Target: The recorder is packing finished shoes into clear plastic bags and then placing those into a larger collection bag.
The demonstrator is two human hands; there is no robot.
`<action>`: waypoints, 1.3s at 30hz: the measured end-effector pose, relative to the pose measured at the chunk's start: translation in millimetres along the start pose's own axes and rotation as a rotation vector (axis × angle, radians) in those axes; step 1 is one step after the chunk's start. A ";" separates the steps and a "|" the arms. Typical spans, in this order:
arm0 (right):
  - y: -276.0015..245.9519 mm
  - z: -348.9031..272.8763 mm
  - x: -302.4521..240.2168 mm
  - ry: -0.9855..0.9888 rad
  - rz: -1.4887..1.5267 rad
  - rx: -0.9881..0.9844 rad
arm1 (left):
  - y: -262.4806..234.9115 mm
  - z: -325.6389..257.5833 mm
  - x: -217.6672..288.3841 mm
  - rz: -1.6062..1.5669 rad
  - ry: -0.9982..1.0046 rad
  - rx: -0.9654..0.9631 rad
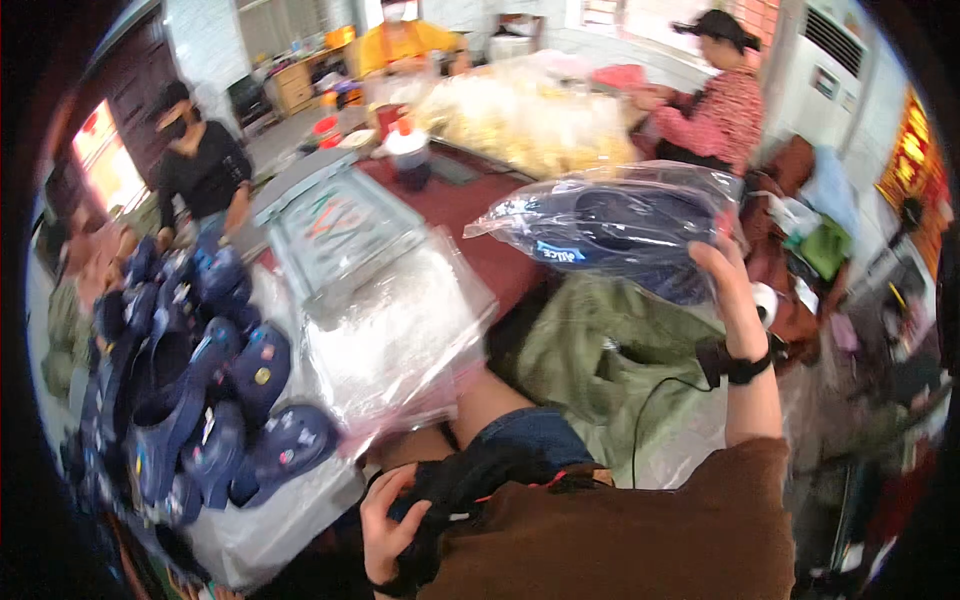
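Note:
My right hand [722,268] is raised at the right, closed on the end of a clear plastic bag with navy clogs [625,225] inside. The bagged clogs hang over a green sack [590,335]. Near my lap, my left hand [392,520] is held with its fingers apart and nothing in it. A heap of loose navy clogs [205,380], some with small coloured charms, lies at the left. Beside the heap is a stack of flat clear plastic bags [385,340], with a grey plastic tray [340,220] lying over its far end.
One person [200,160] in black stands beyond the heap; another in yellow [405,45] is at the back. A person in a red patterned top [715,105] works by piled clear bags [530,115]. A cup [408,150] stands on the dark red table [440,205]. A cord hangs from my right wrist.

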State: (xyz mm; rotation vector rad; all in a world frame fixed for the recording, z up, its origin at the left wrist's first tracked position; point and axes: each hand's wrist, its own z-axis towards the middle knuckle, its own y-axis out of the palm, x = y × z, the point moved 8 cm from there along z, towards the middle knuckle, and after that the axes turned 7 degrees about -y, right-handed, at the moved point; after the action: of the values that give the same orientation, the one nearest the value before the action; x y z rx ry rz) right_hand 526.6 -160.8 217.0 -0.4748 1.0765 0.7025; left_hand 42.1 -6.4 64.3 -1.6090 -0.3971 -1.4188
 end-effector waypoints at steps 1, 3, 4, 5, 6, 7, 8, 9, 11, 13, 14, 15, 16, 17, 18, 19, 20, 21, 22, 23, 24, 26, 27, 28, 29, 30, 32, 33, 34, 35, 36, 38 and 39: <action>-22.4 2.4 4.3 0.047 -0.186 -0.008 | -2.5 -8.9 -12.7 0.010 -0.029 0.011; -54.4 -0.9 21.7 0.197 -0.343 0.087 | -7.3 -25.5 -38.0 0.017 -0.082 0.040; -69.3 -2.7 41.3 0.293 -0.352 0.096 | -6.5 -29.1 -38.5 -0.017 -0.134 0.068; -94.1 -11.3 60.3 0.310 -0.278 0.100 | -2.7 -26.8 -29.3 -0.059 -0.113 -0.005; -122.6 -21.1 73.5 0.300 -0.286 0.111 | 1.3 -23.8 -23.9 -0.098 -0.098 -0.071; -141.1 -31.9 98.9 0.395 -0.177 0.128 | 1.2 -23.7 -27.4 -0.096 -0.103 -0.056; -157.1 -42.6 121.5 0.489 -0.072 0.150 | 2.4 -17.5 -34.8 -0.103 -0.099 -0.016; -172.7 -47.3 141.8 0.492 -0.071 0.137 | 3.2 -15.6 -39.4 -0.111 -0.103 0.027; -203.7 -60.8 170.3 0.592 -0.308 0.282 | 4.5 -10.6 -38.7 -0.083 -0.099 0.029; -194.3 -63.2 177.5 0.669 -0.572 0.174 | 4.6 -8.2 -33.0 -0.014 -0.074 0.018; -188.2 -64.6 176.8 0.727 -0.838 0.071 | 5.5 -10.2 -35.4 -0.011 -0.086 0.022; -177.6 -61.5 181.1 0.702 -1.021 0.057 | 7.3 -11.1 -38.0 -0.019 -0.091 0.030; -159.9 -66.3 182.7 0.728 -1.164 -0.066 | 8.5 -12.0 -40.4 -0.027 -0.095 0.036; -147.2 -71.9 201.6 0.814 -1.163 -0.184 | 8.8 -13.7 -43.0 -0.026 -0.101 0.041; -142.1 -80.0 222.3 0.903 -1.158 -0.288 | 12.4 -10.9 -45.1 0.009 -0.103 0.016; -128.8 -89.3 242.6 0.962 -1.167 -0.496 | 14.7 -8.8 -46.7 0.044 -0.107 -0.008; -112.6 -99.6 260.2 1.012 -1.167 -0.711 | 14.4 -7.0 -45.9 0.046 -0.106 -0.008; -102.2 -108.8 272.8 1.000 -1.317 -0.805 | 14.5 -4.0 -44.0 0.053 -0.107 -0.012; -89.0 -117.6 285.1 0.976 -1.468 -0.908 | 14.0 -3.0 -43.3 0.060 -0.115 -0.007; -90.6 -126.7 306.0 1.042 -1.575 -0.987 | 13.9 -0.5 -42.3 0.062 -0.113 -0.003; -87.3 -130.3 322.5 1.032 -1.572 -0.997 | 13.2 -1.1 -44.1 0.054 -0.131 -0.001; -96.2 -139.7 350.9 1.121 -1.609 -0.999 | 10.0 -5.0 -48.5 0.054 -0.154 0.018; -93.2 -143.3 366.3 1.095 -1.588 -1.079 | 10.3 -7.8 -50.1 0.063 -0.151 0.012; -53.7 -141.7 362.6 0.849 -1.723 -1.318 | 7.6 -16.8 -53.8 0.078 -0.167 0.037; -84.6 -156.4 408.7 0.800 -1.714 -1.330 | 12.1 -9.3 -48.9 0.066 -0.146 0.009; -137.4 -161.5 463.0 0.770 -1.783 -1.296 | 13.3 -6.8 -54.4 0.034 -0.085 -0.005; -27.1 -134.0 420.5 0.693 -1.309 -1.007 | 14.8 -29.9 -58.1 0.113 -0.135 0.038; -139.5 -147.2 494.8 0.592 -1.344 -0.991 | 14.7 3.3 -57.7 0.015 -0.044 -0.004; -70.1 -125.4 435.4 0.616 -1.423 -1.213 | 16.8 -10.3 -54.8 0.057 -0.093 0.001; -34.5 -105.0 466.4 0.708 -1.242 -1.167 | 19.9 -21.7 -52.8 0.095 -0.150 -0.001; -38.7 -96.7 455.1 0.857 -1.100 -1.031 | 15.9 -21.9 -48.7 0.089 -0.155 0.030; -48.9 -83.8 458.2 0.857 -0.992 -0.879 | 21.4 -12.3 -50.9 0.117 -0.127 -0.081; -48.7 -74.1 462.7 0.599 -1.160 -1.046 | 22.5 -8.8 -52.4 0.110 -0.097 -0.100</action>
State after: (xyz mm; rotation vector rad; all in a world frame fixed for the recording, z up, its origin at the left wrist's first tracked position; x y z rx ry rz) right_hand 651.9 -112.0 -234.6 -2.0960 0.6800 -0.0216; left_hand 38.7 -8.3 6.7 -1.7585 -0.2926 -1.2985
